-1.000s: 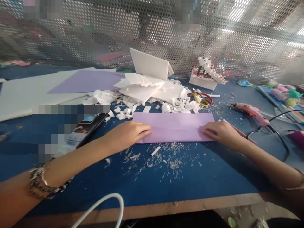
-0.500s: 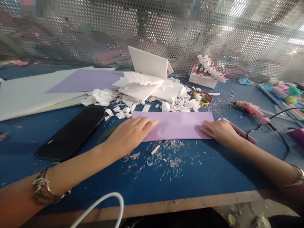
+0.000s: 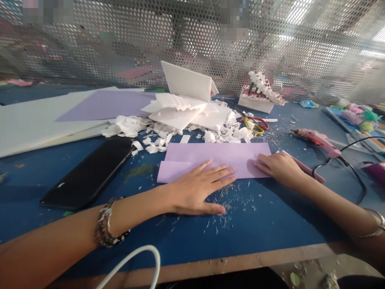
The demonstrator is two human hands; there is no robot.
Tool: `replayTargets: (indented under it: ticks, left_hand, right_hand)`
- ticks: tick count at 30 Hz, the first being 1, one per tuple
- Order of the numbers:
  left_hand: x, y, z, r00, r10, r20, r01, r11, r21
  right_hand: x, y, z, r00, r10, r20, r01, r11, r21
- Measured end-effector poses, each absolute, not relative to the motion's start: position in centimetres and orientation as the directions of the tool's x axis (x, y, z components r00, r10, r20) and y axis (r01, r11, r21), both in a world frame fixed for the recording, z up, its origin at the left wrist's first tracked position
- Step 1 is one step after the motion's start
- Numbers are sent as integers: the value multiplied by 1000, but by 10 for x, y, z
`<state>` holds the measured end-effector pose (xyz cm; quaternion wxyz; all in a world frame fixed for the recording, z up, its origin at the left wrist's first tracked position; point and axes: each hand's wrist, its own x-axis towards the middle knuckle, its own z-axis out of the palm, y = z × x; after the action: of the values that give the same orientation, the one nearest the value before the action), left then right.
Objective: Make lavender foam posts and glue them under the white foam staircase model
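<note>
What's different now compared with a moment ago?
The left hand has left the left end of the folded purple sheet and slid rightward, lying with fingers spread across its near edge. The phone screen, lit at first, is dark. The right hand and glue gun stayed put.

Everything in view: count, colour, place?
Folded sheet: 1, lilac, centre
Boards: several, white, back left and centre
Flat sheet: 1, purple, on boards
Scraps: many, white, behind folded sheet
Phone: 1, black, left
Scissors: count unclear, red and yellow, back right
Ornament: 1, white and red, back right
Pompoms: several, mixed, far right
Glue gun: 1, pink, right
Stick: 1, pink, right of centre
Cord: 1, black, right
Cable: 1, white, front
Table: 1, blue, below
Mesh: 1, silver, behind table
Bracelets: several, silver and dark, front left and right
Left hand: 1, spread across folded sheet
Right hand: 1, on sheet's right end
</note>
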<state>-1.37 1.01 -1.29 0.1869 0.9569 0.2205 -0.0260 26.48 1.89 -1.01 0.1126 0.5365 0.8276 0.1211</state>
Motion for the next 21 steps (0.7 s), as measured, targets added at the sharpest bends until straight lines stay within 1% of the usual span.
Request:
replayTargets:
  ticks: [3, 6, 9, 12, 14, 17, 18, 21]
  left_hand:
    - [-13, 10, -13, 903, 411, -123, 426, -828, 365]
    - [-12, 9, -12, 904, 412, -113, 424, -826, 372]
    - [-11, 9, -12, 905, 411, -109, 421, -828, 371]
    - [-14, 12, -13, 909, 403, -105, 412, -832, 370]
    - [-17, 16, -15, 886, 460, -62, 448, -811, 376]
    - [-22, 21, -18, 757, 651, 59, 587, -716, 378]
    - [-22, 22, -19, 712, 696, 92, 625, -688, 369]
    - [-23, 23, -18, 649, 751, 121, 688, -647, 327]
  right_hand:
    - [263, 18, -8, -396, 914, -81, 837, 396, 378]
    - [262, 16, -8, -424, 902, -80, 814, 418, 404]
    - [262, 15, -9, -448, 892, -65, 803, 433, 410]
    - [262, 15, -10, -448, 892, -56, 820, 435, 373]
    - [262, 15, -9, -450, 892, -50, 837, 441, 324]
    - [260, 14, -5, -474, 880, -27, 853, 466, 234]
    - [258, 14, -4, -488, 873, -14, 854, 481, 201]
    - [251, 12, -1, -517, 856, 18, 854, 514, 74]
